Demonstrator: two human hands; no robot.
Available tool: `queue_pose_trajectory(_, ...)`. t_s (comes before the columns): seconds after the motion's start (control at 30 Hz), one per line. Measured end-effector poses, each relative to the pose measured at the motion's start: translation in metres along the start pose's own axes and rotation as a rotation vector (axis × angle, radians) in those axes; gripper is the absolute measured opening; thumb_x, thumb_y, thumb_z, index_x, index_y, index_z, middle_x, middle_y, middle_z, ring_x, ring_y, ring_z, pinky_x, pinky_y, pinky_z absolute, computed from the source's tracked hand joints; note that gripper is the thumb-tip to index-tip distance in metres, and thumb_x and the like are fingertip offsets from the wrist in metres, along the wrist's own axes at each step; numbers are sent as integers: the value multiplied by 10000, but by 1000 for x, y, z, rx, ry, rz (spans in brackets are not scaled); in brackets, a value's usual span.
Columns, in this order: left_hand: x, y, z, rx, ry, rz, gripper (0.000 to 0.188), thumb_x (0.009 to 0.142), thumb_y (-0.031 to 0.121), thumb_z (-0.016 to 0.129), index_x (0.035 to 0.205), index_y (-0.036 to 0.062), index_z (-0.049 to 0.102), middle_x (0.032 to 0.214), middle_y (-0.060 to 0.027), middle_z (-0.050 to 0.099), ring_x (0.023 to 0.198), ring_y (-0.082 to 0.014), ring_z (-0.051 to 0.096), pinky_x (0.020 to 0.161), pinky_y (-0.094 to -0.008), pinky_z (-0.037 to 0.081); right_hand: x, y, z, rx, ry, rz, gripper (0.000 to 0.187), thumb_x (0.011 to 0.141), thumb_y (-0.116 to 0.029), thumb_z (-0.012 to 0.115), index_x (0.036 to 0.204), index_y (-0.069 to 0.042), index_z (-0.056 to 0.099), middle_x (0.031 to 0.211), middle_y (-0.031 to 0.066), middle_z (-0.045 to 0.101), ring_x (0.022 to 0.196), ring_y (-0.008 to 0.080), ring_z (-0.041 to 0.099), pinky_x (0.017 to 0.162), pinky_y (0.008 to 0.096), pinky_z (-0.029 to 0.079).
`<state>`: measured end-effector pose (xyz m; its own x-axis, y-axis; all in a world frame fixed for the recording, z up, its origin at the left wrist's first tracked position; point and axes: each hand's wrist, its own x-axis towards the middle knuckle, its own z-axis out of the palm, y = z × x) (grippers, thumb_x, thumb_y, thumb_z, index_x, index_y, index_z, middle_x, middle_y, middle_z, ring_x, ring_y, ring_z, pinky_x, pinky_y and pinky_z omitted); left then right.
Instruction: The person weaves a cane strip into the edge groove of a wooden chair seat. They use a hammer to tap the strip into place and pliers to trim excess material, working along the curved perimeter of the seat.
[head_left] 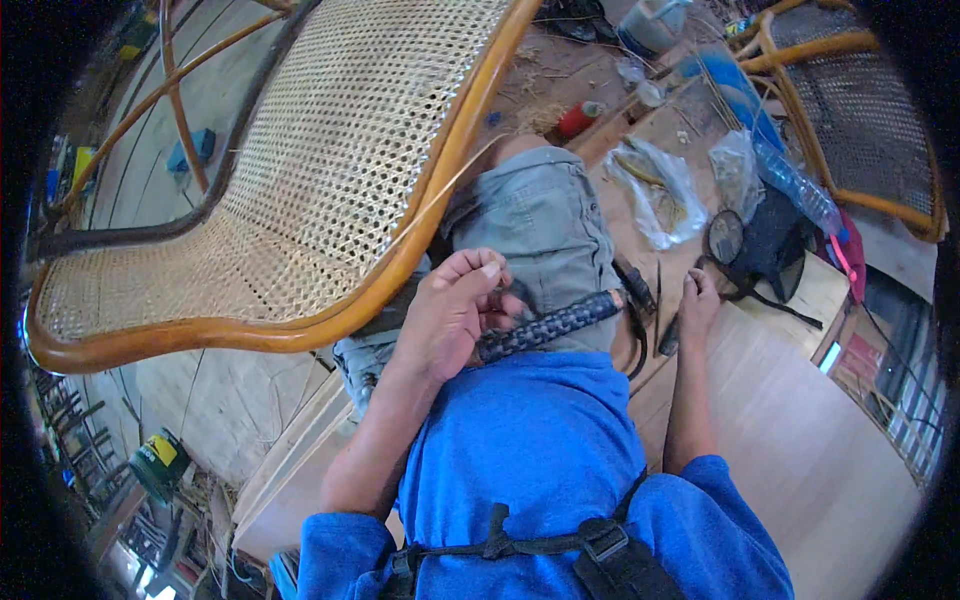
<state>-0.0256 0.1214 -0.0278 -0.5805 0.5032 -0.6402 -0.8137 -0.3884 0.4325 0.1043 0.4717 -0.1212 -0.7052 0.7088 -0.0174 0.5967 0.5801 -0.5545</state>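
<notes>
My left hand (pixel 455 305) is raised above my lap, thumb and fingertips pinched together. Whatever sits in the pinch is too small to make out; something dark shows behind the fingers. Just beside it, a black braided handle (pixel 555 325) with a light brown end lies across my lap. To the right, my right hand (pixel 698 303) is closed beside my thigh. A short dark handle (pixel 670 335) sticks out from under its fingers; the rest is hidden. The chair's woven cane panel (pixel 330 130), in an orange-brown frame, stands at my left, and a loose cane strand (pixel 445 195) crosses its edge.
A second cane chair (pixel 850 110) stands at the far right. Plastic bags (pixel 665 200), a clear bottle (pixel 800 185), a black bag (pixel 775 240) and a red bottle (pixel 577 121) lie ahead. A wooden board (pixel 800 420) extends beside me; a green container (pixel 160 465) sits at left.
</notes>
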Motion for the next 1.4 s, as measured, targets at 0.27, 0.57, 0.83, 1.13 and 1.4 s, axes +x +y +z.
queue_pose_trajectory(0.27,13,3,18,36,8,-31,105,883,188,551,939,104,523,886,-38,585,720,-174,616,561,-271,474,-61,-45,26,-88,-223,-127,213,786,-122,601,978,-30,589,936,149,589,926,311,548,822,380,425)
queue_pose_trajectory(0.57,26,-5,23,8,-69,-37,171,861,104,582,1013,58,520,875,-43,587,756,-161,617,630,-264,495,-75,2,25,-372,-381,-50,312,782,-168,602,1038,-12,517,785,147,617,698,318,591,681,423,471)
queue_pose_trajectory(0.83,65,-6,54,10,-179,-44,109,857,121,590,937,77,531,839,-24,590,754,-158,620,617,-259,494,-51,-51,-29,775,-603,527,426,732,-48,583,1151,9,527,999,87,607,882,184,595,703,318,519)
queue_pose_trajectory(1.13,81,-20,73,134,-166,-11,130,846,139,613,925,72,533,817,-37,597,720,-151,620,602,-263,494,-27,-95,-25,416,-656,148,346,884,-320,510,1070,-32,551,783,42,563,691,161,543,619,291,439)
queue_pose_trajectory(1.4,81,-27,77,276,-129,104,124,815,85,607,878,2,539,758,-65,599,652,-135,603,555,-236,485,-18,-134,-23,150,-735,-126,619,875,-592,387,936,5,539,740,148,576,718,269,586,643,373,435)
